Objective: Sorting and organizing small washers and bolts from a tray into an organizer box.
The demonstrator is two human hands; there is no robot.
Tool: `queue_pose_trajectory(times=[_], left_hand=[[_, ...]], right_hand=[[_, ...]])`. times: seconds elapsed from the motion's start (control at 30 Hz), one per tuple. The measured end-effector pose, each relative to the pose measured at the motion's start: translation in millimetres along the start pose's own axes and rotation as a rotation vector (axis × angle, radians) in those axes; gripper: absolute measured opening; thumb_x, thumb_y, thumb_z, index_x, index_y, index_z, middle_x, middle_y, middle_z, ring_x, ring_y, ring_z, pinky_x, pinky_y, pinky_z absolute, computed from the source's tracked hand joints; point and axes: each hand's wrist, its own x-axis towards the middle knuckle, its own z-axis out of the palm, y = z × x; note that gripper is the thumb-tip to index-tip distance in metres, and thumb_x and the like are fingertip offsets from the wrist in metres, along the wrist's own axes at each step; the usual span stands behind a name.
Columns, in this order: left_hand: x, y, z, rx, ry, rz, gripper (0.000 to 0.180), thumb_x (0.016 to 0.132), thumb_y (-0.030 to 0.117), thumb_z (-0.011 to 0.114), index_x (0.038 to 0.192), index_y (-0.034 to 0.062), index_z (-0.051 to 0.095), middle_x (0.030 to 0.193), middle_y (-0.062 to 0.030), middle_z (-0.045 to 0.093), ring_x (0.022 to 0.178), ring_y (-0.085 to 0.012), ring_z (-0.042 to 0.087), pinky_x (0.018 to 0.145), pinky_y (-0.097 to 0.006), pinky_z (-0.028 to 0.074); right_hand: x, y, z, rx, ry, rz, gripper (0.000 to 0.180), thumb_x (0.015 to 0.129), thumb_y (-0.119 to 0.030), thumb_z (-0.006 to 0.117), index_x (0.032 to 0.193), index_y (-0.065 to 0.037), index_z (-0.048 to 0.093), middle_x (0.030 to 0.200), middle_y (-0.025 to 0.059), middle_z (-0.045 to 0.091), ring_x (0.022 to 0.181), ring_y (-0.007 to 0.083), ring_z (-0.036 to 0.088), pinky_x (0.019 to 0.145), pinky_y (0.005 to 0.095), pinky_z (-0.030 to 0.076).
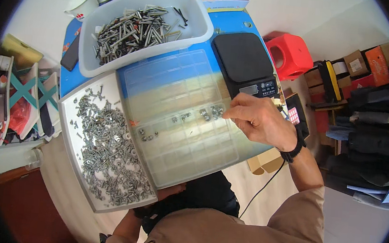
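Note:
My right hand (260,120) is over the right end of a clear compartment box (191,156), thumb and forefinger pinched together; whatever they hold, if anything, is too small to make out. Just left of the fingertips sits a cluster of shiny metal nuts (216,110) in one compartment. Smaller groups of hardware lie in other compartments of the same row. The box's transparent lid (172,80) is folded back flat on the table. My left hand (171,191) shows only partly below the box's near edge, its fingers hidden. Left of the box, a white tray (73,111) holds mixed screws, nuts and washers (108,155).
Behind the lid stands a white plastic tub (203,22) with long bolts and screws (135,30). A black digital scale (241,58) is at the back right, beside a red plastic stool (292,56). At the left are a lidded white mug (82,4) and a dark phone (71,53).

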Motion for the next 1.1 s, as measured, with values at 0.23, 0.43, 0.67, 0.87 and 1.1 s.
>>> queue_pose_trajectory(times=[0.23, 0.43, 0.67, 0.87, 1.1], left_hand=[[-36.4, -28.0, -5.4, 0.099, 0.032, -0.128, 0.028, 0.092, 0.014, 0.072, 0.117, 0.0039, 0.065, 0.111, -0.0080, 0.068, 0.107, -0.0181, 0.063, 0.094, -0.033, 0.052], [-76.6, -2.2, 7.2, 0.199, 0.045, -0.124, 0.037, 0.094, 0.017, 0.070, 0.127, 0.0031, 0.060, 0.119, -0.0084, 0.066, 0.114, -0.0167, 0.060, 0.100, -0.034, 0.048], [-118.8, 27.1, 28.8, 0.048, 0.200, 0.092, 0.029, 0.092, 0.008, 0.068, 0.120, -0.0009, 0.064, 0.115, -0.0100, 0.068, 0.110, -0.0181, 0.063, 0.097, -0.033, 0.050], [-118.2, 26.8, 31.0, -0.018, 0.262, 0.314, 0.024, 0.093, 0.008, 0.067, 0.116, -0.0006, 0.066, 0.110, -0.0100, 0.069, 0.102, -0.0161, 0.067, 0.089, -0.030, 0.052], [-120.9, 21.0, 22.1, -0.081, 0.175, 0.379, 0.021, 0.092, 0.008, 0.067, 0.111, -0.0010, 0.068, 0.102, -0.0088, 0.071, 0.094, -0.0163, 0.068, 0.084, -0.030, 0.054]], right_hand=[[-32.6, -40.8, 5.6, 0.025, 0.069, -0.206, 0.023, 0.073, 0.003, 0.069, 0.095, -0.005, 0.070, 0.081, 0.0087, 0.063, 0.064, 0.0274, 0.062, 0.052, 0.0373, 0.048], [-55.4, -88.5, 66.9, 0.278, -0.012, -0.318, 0.029, 0.074, 0.001, 0.072, 0.102, -0.007, 0.071, 0.085, 0.0069, 0.066, 0.063, 0.0257, 0.064, 0.051, 0.0362, 0.049], [-29.3, -111.5, 122.8, 0.267, 0.068, -0.304, 0.027, 0.074, -0.002, 0.078, 0.100, -0.007, 0.072, 0.084, 0.0074, 0.068, 0.065, 0.0261, 0.067, 0.053, 0.0352, 0.052], [-0.5, -121.3, 109.2, -0.071, -0.001, -0.239, 0.023, 0.075, -0.003, 0.077, 0.097, -0.007, 0.071, 0.085, 0.0088, 0.067, 0.064, 0.0286, 0.066, 0.054, 0.0364, 0.052], [46.8, -147.8, 108.1, -0.187, -0.030, -0.175, 0.020, 0.077, -0.002, 0.074, 0.095, -0.007, 0.071, 0.079, 0.0092, 0.065, 0.060, 0.0292, 0.063, 0.052, 0.0368, 0.048]])
